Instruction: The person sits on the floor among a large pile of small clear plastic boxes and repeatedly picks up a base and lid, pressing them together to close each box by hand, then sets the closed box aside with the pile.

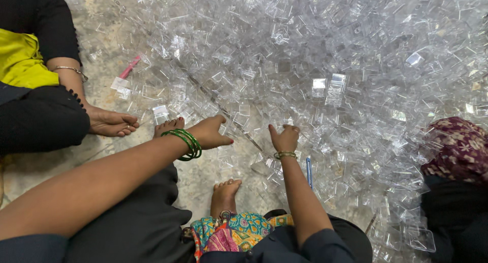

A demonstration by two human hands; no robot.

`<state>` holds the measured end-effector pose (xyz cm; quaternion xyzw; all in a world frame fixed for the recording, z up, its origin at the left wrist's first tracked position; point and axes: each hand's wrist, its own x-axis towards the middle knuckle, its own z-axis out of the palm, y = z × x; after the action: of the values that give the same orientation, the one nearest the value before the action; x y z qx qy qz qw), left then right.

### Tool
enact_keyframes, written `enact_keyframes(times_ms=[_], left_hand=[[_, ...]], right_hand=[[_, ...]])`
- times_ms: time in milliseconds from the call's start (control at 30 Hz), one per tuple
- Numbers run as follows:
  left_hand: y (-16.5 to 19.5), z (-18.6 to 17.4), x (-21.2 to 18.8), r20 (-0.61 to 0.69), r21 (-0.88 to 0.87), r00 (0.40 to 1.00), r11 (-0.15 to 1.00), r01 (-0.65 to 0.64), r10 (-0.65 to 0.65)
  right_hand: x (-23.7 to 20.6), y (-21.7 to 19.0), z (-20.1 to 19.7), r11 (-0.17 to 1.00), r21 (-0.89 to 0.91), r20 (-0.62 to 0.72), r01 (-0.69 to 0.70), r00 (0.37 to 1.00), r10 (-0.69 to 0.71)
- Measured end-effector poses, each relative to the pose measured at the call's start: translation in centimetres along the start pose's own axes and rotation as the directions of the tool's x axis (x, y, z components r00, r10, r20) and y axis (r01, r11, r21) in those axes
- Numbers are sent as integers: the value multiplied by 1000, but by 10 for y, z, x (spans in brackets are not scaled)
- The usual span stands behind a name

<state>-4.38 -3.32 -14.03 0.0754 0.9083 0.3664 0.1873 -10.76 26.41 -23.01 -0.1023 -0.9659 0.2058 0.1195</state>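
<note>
Fingers (219,121) of the left hand (211,133) spread loose over the clear plastic boxes (305,64), and the right hand (285,138) curls its fingers at the pile's near edge.

Left hand holds nothing; its fingers just touch the small see-through boxes on the floor (101,44). Right hand is half closed, and you cannot tell if a box is inside it. Green bangles (187,143) sit on the left wrist, and a thin bangle (284,154) sits on the right wrist. Boxes fill the far and right side of the floor in a big shiny heap. A blue pen (308,171) lies just beside the right arm. A pink stick (129,67) lies far left. Another person's foot (112,123) rests on the left, near the hands. A dark red flowery cloth (455,146) shows on the right.
</note>
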Motion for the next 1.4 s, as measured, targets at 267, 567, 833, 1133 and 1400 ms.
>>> enact_keyframes(times_ms=[267,567,833,1133,1400], left_hand=[[3,10,15,-80,-1,992,995,-100,99],[74,-4,-12,175,-262,932,927,-266,317],[99,-21,-31,252,-446,865,845,-294,434],[77,-16,-18,262,-534,847,801,-271,462],[77,-18,-19,306,-518,853,825,-223,423]], right_hand=[[3,-5,-22,736,677,273,10,925,-264],[-76,-63,-170,528,792,234,308,645,-728],[-96,-66,-215,453,721,-62,525,699,-712],[-88,-67,-196,420,798,-26,432,721,-693],[-84,-69,-190,417,782,-23,463,690,-723]])
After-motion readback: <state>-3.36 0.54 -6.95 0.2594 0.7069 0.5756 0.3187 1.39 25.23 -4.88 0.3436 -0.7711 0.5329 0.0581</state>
